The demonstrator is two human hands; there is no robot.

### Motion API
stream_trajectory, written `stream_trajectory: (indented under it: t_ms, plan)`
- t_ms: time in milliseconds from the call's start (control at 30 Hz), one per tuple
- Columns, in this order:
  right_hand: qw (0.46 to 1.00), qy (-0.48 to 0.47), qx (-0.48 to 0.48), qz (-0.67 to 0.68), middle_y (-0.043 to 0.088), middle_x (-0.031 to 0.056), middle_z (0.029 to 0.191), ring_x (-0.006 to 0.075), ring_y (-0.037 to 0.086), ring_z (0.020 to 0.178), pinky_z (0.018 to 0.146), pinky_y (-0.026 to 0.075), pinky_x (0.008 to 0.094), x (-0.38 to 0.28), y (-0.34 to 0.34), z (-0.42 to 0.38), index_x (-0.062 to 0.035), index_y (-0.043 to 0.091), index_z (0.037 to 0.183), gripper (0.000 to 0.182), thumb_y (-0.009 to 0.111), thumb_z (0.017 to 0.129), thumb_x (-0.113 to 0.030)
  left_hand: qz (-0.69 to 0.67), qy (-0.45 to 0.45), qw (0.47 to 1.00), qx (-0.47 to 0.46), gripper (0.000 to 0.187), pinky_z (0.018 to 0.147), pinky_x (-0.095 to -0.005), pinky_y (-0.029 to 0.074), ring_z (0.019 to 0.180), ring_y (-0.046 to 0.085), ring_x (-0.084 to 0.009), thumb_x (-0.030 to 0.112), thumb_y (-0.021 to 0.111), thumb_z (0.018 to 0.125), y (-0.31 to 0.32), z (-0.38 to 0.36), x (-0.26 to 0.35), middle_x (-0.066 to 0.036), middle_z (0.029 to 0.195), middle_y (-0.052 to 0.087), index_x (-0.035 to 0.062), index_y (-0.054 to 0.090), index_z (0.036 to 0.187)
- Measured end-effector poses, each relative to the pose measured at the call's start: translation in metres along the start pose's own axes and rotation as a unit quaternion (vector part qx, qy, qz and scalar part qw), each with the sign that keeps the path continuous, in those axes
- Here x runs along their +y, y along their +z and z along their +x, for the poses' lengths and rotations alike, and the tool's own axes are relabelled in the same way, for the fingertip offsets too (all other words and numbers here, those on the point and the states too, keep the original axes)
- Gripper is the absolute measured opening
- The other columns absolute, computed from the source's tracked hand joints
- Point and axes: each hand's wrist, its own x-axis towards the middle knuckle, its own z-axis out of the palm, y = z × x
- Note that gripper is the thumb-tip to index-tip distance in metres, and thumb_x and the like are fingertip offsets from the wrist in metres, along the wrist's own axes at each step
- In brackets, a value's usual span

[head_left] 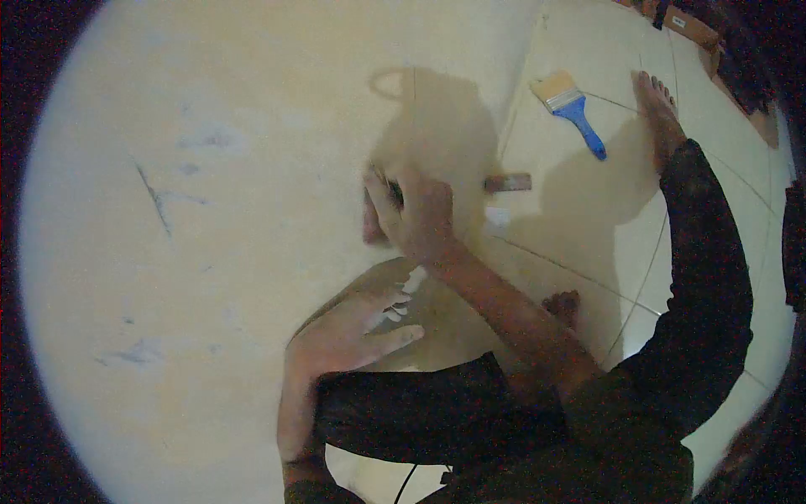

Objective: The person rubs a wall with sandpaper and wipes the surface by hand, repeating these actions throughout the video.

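Observation:
My right hand (416, 214) is closed over a small reddish-brown pad (371, 225) and presses it against a large cream surface (235, 252). The pad shows only at the hand's left edge; the rest is hidden under the fingers. My left hand (357, 336) lies flat on the same surface just below, fingers spread and holding nothing. Both arms come out of dark sleeves at the bottom right.
A blue-handled paintbrush (571, 105) lies on the tiled floor (588, 218) at the upper right. A small brown block (508, 182) sits near the surface's edge. My bare feet (659, 118) rest on the tiles. Grey scuffs (155, 197) mark the cream surface. Cardboard boxes (693, 29) stand at the far top right.

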Motion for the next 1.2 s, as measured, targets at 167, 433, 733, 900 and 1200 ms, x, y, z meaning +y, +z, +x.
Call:
stream_trajectory:
  t_ms: [167,433,733,900,1200]
  plan:
    - [0.999,-0.005,-0.019,0.033,0.061,0.0097,0.067,0.0294,0.062,0.055,0.051,0.047,0.0405,0.020,0.004,-0.034,-0.0081,0.063,0.088,0.017,0.074,0.095,-0.019,0.001,-0.021,1.000,-0.005,0.063,0.100,-0.0415,0.051,0.112,0.067,-0.0357,0.046,0.070,0.095,0.001,0.000,0.005,-0.025,0.123,0.068,-0.0056,0.061,0.130]
    - [0.997,-0.073,-0.029,0.008,0.071,0.0088,0.080,0.0303,0.071,0.069,0.060,0.056,0.0440,-0.007,-0.002,0.061,-0.0128,0.069,0.102,0.018,0.073,0.090,-0.025,0.009,0.021,1.000,0.014,0.060,0.098,-0.0421,0.051,0.111,0.067,-0.0358,0.045,0.069,0.095,0.006,0.001,-0.008,-0.025,0.119,0.069,-0.0035,0.062,0.129]
    - [1.000,-0.029,-0.007,-0.007,0.069,0.0115,0.070,0.0295,0.070,0.060,0.056,0.055,0.0426,0.028,-0.008,0.042,-0.0080,0.067,0.097,0.023,0.072,0.094,-0.030,0.037,0.060,0.997,0.033,0.060,0.100,-0.0417,0.050,0.112,0.067,-0.0350,0.045,0.068,0.095,0.015,0.000,-0.019,-0.024,0.117,0.070,-0.0038,0.062,0.129]
    - [0.998,-0.046,0.001,0.034,0.070,0.0102,0.070,0.0296,0.070,0.060,0.055,0.054,0.0421,0.036,-0.005,0.055,-0.0092,0.067,0.100,0.023,0.072,0.094,-0.031,0.001,0.030,0.999,0.018,0.060,0.100,-0.0421,0.050,0.112,0.066,-0.0359,0.047,0.068,0.096,0.010,0.002,-0.009,-0.024,0.119,0.069,-0.0034,0.062,0.128]
    - [0.989,-0.118,-0.038,-0.083,0.071,0.0084,0.079,0.0308,0.071,0.069,0.066,0.055,0.0458,0.048,-0.009,0.052,-0.0099,0.068,0.107,0.030,0.070,0.094,-0.037,0.045,0.048,0.997,0.038,0.063,0.100,-0.0424,0.050,0.112,0.066,-0.0379,0.049,0.069,0.094,0.004,-0.005,-0.007,-0.024,0.120,0.069,-0.0021,0.062,0.129]
